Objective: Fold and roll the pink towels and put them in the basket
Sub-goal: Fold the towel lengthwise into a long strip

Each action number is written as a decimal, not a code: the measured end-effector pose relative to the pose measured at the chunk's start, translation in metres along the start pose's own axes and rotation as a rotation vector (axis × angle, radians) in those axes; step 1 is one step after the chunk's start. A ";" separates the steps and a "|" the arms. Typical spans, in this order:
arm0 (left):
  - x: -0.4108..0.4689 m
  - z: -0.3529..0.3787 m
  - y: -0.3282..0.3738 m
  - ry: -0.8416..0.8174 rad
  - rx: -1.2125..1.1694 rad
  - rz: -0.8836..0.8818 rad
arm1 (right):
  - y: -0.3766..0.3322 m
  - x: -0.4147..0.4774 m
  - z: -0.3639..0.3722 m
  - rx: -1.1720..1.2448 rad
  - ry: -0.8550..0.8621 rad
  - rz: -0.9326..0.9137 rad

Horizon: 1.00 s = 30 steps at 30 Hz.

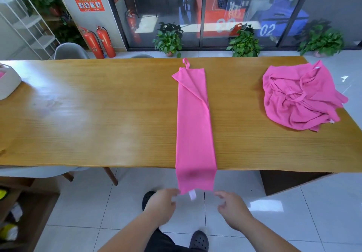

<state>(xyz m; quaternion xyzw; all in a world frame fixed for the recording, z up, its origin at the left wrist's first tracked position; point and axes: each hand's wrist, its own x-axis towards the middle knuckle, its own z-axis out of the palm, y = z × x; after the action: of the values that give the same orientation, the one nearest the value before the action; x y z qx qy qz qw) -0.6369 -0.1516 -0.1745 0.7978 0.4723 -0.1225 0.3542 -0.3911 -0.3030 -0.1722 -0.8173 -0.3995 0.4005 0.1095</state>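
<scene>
A pink towel (195,126), folded into a long narrow strip, lies across the wooden table (98,114). Its loop points to the far edge, and its near end hangs over the front edge with a white tag at the bottom. My left hand (162,202) is just below the hanging end's left corner, fingers loosely curled and blurred. My right hand (231,208) is just off the right corner, fingers relaxed, holding nothing. A crumpled pile of pink towels (299,99) lies at the table's right end. The white basket (8,83) stands at the far left edge with something pink inside.
A grey chair (68,51) stands behind the table on the left, and another is tucked under the front left. Beyond the table are potted plants (169,40), fire extinguishers (101,42) and a glass wall. My feet stand on white floor tiles.
</scene>
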 end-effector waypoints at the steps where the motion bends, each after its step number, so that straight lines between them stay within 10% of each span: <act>1: 0.004 -0.013 0.010 0.113 0.053 0.058 | -0.010 0.006 -0.009 -0.051 0.091 -0.072; 5: 0.036 -0.059 0.049 0.388 0.278 0.279 | -0.063 0.035 -0.048 -0.204 0.298 -0.343; 11: 0.059 -0.067 0.058 0.024 0.557 0.283 | -0.083 0.060 -0.049 -0.589 0.085 -0.331; 30: 0.075 -0.078 0.051 0.124 0.539 0.298 | -0.072 0.078 -0.064 -0.643 0.182 -0.417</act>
<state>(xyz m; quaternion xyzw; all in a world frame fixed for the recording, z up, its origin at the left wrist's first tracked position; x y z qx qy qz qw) -0.5661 -0.0636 -0.1353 0.9292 0.3216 -0.1413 0.1147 -0.3561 -0.1891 -0.1385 -0.7434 -0.6507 0.1498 -0.0383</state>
